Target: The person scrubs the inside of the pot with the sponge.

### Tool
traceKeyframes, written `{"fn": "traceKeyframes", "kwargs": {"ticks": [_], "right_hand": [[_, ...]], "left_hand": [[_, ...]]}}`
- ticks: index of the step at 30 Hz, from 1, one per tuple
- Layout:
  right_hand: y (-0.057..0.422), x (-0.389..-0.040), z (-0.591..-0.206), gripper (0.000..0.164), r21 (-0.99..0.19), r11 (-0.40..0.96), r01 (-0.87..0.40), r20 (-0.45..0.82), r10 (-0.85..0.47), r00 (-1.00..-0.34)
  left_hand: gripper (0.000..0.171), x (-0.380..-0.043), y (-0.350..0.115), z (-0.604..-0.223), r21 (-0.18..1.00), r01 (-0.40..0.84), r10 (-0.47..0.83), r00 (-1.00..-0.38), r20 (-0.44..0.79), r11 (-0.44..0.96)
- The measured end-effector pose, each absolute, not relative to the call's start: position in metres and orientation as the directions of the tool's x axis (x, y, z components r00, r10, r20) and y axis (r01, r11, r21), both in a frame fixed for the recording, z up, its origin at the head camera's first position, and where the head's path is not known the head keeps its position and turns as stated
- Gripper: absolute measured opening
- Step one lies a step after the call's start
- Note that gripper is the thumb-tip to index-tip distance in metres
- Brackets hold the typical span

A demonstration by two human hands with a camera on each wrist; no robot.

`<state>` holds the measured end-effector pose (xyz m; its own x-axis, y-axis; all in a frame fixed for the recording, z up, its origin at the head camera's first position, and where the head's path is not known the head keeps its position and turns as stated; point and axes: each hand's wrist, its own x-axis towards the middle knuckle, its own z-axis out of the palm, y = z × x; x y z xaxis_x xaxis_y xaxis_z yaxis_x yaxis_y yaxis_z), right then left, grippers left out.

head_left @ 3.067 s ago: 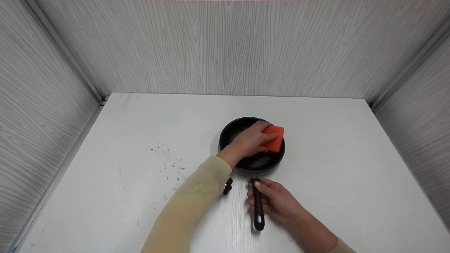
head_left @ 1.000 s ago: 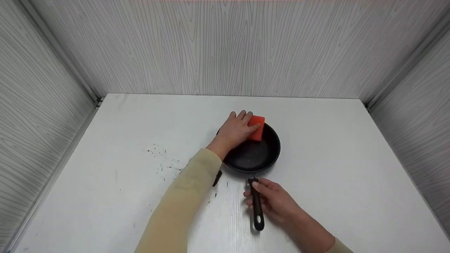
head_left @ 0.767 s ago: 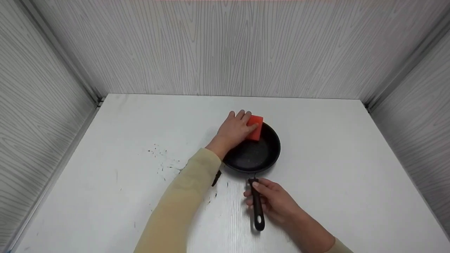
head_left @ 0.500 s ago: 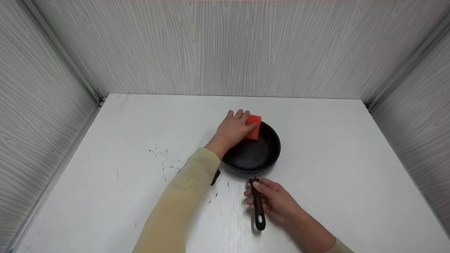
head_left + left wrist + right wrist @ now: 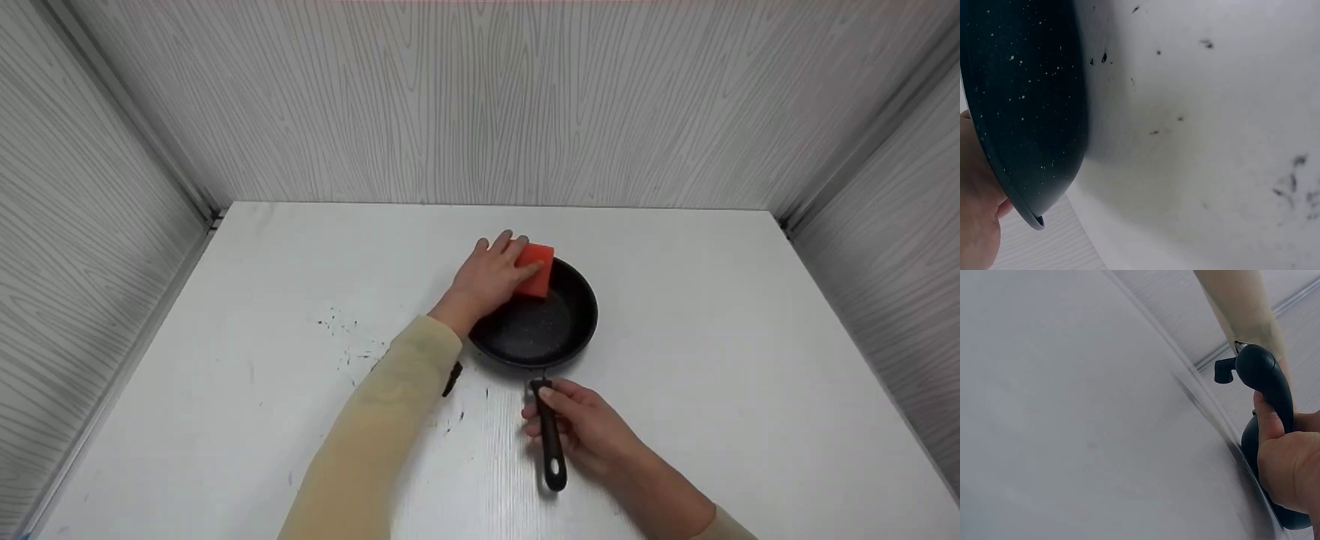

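Note:
In the head view a black frying pan [image 5: 534, 334] sits mid-table with its handle [image 5: 551, 442] toward me. My left hand [image 5: 486, 277] reaches over the pan's far left rim, holding an orange-red sponge [image 5: 537, 274] against the inside, thumb across its face. Part of the sponge is hidden under the fingers. My right hand [image 5: 592, 424] grips the handle near the pan, thumb on top. The left wrist view shows the speckled outer wall of the pan [image 5: 1027, 107] with part of my left hand [image 5: 977, 197] beside it. In the right wrist view my right hand [image 5: 1292, 467] wraps the handle [image 5: 1275, 377].
Dark specks and scuffs [image 5: 364, 352] mark the white table [image 5: 712, 337] left of the pan. Wood-grain panels [image 5: 480, 105] stand behind and at both sides. A small black object [image 5: 451, 379] shows beneath the left sleeve [image 5: 382, 427].
My left hand has carried the sponge from the pan's right side to its far left rim, sliding slightly left over the last second. My right hand keeps its grip on the handle.

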<state>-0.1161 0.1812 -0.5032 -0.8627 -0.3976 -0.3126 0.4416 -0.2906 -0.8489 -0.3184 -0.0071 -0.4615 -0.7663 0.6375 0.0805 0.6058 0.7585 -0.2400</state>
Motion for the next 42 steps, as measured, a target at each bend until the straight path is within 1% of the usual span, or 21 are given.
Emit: {"fn": "traceKeyframes", "kwargs": {"ticks": [6,12,18,24,28,34,42], "right_hand": [[0.182,-0.117,-0.502,0.034,-0.848,-0.288,0.444,-0.318,-0.393,-0.863],[0.181,-0.117,-0.501,0.036,-0.848,-0.287,0.446,-0.322,-0.389,-0.863],[0.180,-0.117,-0.501,0.040,-0.848,-0.294,0.441,-0.315,-0.389,-0.866],[0.181,-0.118,-0.502,0.044,-0.851,-0.290,0.438,-0.312,-0.392,-0.865],[0.180,-0.118,-0.502,0.045,-0.853,-0.279,0.441,-0.323,-0.383,-0.866],[0.180,-0.118,-0.501,0.042,-0.852,-0.293,0.435,-0.307,-0.393,-0.867],[0.180,-0.118,-0.500,0.039,-0.851,-0.300,0.431,-0.303,-0.390,-0.869]], "left_hand": [[0.050,-0.320,-0.007,-0.462,-0.231,0.611,0.640,-0.765,0.077,0.757],[0.049,-0.320,-0.008,-0.460,-0.253,0.614,0.652,-0.750,0.107,0.748],[0.049,-0.319,-0.013,-0.455,-0.277,0.596,0.641,-0.759,0.113,0.754],[0.049,-0.318,-0.016,-0.451,-0.288,0.588,0.635,-0.766,0.101,0.755],[0.052,-0.316,-0.019,-0.449,-0.291,0.584,0.628,-0.773,0.085,0.758],[0.056,-0.314,-0.022,-0.446,-0.282,0.579,0.616,-0.785,0.062,0.765],[0.053,-0.309,-0.026,-0.441,-0.276,0.572,0.603,-0.797,0.034,0.772]]}}
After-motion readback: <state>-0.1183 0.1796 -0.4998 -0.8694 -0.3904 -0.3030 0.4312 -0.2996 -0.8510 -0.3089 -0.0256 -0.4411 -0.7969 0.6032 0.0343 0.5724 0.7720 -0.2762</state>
